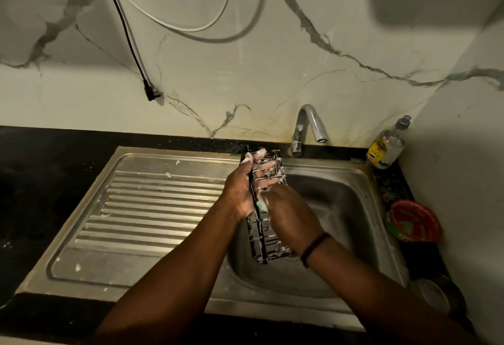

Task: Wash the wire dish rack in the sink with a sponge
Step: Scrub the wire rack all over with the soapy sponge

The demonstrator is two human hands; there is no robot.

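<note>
A black wire dish rack (pixel 261 238), streaked with white suds, stands on end over the steel sink basin (pixel 351 208). My left hand (pixel 241 190) grips its left side, fingers curled through the wires near the top. My right hand (pixel 291 215) presses a green sponge (pixel 261 205) against the middle of the rack; only a small bit of the sponge shows between my hands. The faucet (pixel 308 126) behind the basin shows no running water.
A ribbed steel drainboard (pixel 141 208) with suds specks lies left of the basin. A dish soap bottle (pixel 386 145) stands at the back right corner. A red bowl (pixel 414 220) and a pale round container (pixel 433 298) sit on the right counter. Cables (pixel 128 39) hang on the wall.
</note>
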